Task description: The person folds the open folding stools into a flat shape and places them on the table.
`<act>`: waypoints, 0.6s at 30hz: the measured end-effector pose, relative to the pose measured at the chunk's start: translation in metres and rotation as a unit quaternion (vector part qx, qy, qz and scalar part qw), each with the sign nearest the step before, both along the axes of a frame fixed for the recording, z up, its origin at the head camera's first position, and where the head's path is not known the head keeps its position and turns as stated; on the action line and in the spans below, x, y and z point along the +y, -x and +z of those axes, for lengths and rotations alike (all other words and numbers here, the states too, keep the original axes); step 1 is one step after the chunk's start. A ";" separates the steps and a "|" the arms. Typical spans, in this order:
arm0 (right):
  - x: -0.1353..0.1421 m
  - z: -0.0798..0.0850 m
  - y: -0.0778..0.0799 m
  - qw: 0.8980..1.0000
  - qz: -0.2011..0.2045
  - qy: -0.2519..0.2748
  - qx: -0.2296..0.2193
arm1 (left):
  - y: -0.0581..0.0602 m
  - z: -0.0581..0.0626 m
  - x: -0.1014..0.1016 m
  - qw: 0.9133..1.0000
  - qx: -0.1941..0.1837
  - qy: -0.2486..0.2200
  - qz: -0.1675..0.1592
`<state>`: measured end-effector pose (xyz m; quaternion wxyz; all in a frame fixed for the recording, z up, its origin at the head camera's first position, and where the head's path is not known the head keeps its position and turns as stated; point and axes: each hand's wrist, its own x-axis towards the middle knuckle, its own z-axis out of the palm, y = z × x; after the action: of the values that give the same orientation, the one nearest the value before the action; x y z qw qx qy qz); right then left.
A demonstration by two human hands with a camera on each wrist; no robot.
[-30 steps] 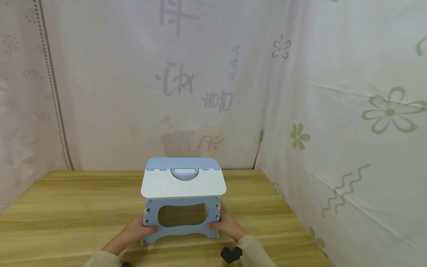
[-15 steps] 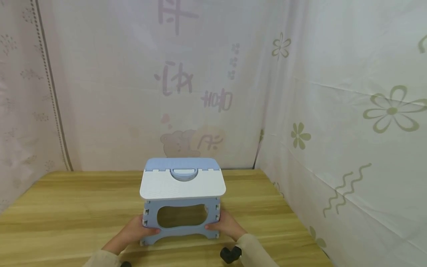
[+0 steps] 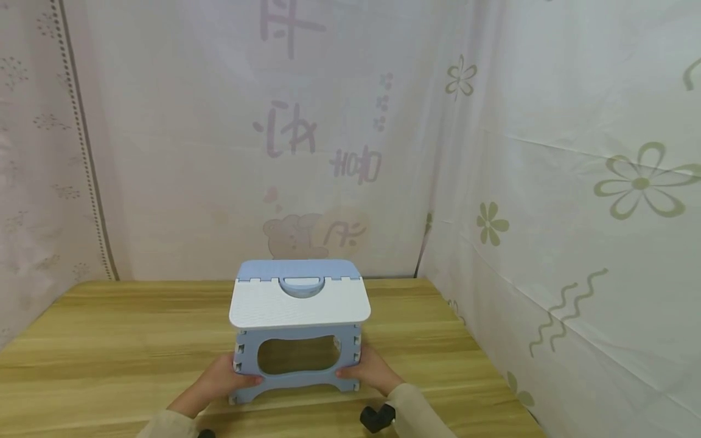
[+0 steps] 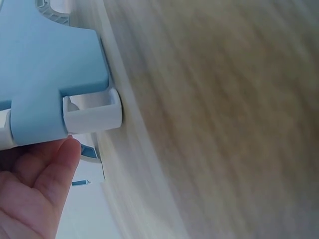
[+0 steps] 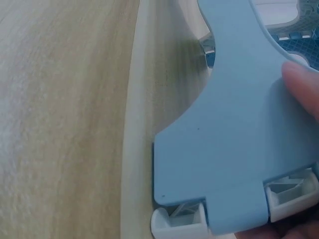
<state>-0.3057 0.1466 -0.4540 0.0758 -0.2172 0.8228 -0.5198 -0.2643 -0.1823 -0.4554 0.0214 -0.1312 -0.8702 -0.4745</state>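
A folding step stool (image 3: 300,307) with a white and blue top stands unfolded on the wooden table (image 3: 137,340). My left hand (image 3: 219,380) grips its lower left side, the thumb across the blue front leg panel. On the other side my right hand (image 3: 375,370) holds the lower right edge, its thumb on the same panel. In the left wrist view, the left fingers (image 4: 55,169) lie at the hinged side of the stool leg (image 4: 50,64). In the right wrist view, a thumb (image 5: 303,87) presses the blue leg panel (image 5: 224,114); the other fingers are mostly hidden behind it.
Patterned curtain cloth (image 3: 191,152) hangs behind the table and along its left and right sides. A black wrist-worn piece (image 3: 378,418) sits by the right sleeve. The table's wood surface spreads to both sides of the stool.
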 end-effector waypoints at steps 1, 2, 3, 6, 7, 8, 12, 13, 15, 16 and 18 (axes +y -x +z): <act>0.000 -0.001 0.000 1.000 0.001 0.004 -0.001 | 0.000 -0.001 0.000 1.000 -0.001 -0.003 -0.003; 0.000 -0.001 0.000 1.000 0.003 0.009 -0.001 | 0.000 -0.001 0.000 1.000 -0.003 -0.005 -0.005; 0.000 -0.002 0.001 1.000 0.003 0.013 -0.003 | 0.001 -0.002 -0.001 1.000 -0.003 -0.005 -0.006; 0.000 -0.003 0.001 1.000 0.000 0.017 -0.003 | 0.001 -0.003 -0.002 1.000 -0.003 -0.007 -0.012; 0.000 -0.004 0.002 1.000 -0.001 0.016 -0.001 | 0.001 -0.003 -0.002 1.000 -0.004 -0.008 -0.015; -0.001 -0.004 0.002 1.000 -0.002 0.014 0.002 | 0.001 -0.003 -0.003 1.000 -0.004 -0.007 -0.015; -0.003 -0.004 0.001 1.000 -0.001 0.009 0.012 | 0.001 -0.002 -0.005 1.000 -0.002 -0.002 -0.025; -0.003 -0.004 0.001 1.000 0.001 0.009 0.013 | 0.002 -0.002 -0.006 1.000 -0.002 -0.002 -0.027; -0.003 -0.003 0.000 1.000 0.004 0.009 0.013 | 0.002 -0.002 -0.006 1.000 -0.003 -0.004 -0.031; -0.003 -0.003 0.000 1.000 0.005 0.009 0.013 | 0.002 -0.003 -0.006 0.999 -0.003 -0.005 -0.033; -0.002 -0.003 -0.001 1.000 0.003 0.000 0.016 | 0.002 -0.003 -0.006 0.999 -0.005 -0.010 -0.032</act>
<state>-0.3049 0.1444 -0.4568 0.0641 -0.2283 0.8230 -0.5162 -0.2661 -0.1886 -0.4586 0.0026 -0.1565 -0.8607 -0.4844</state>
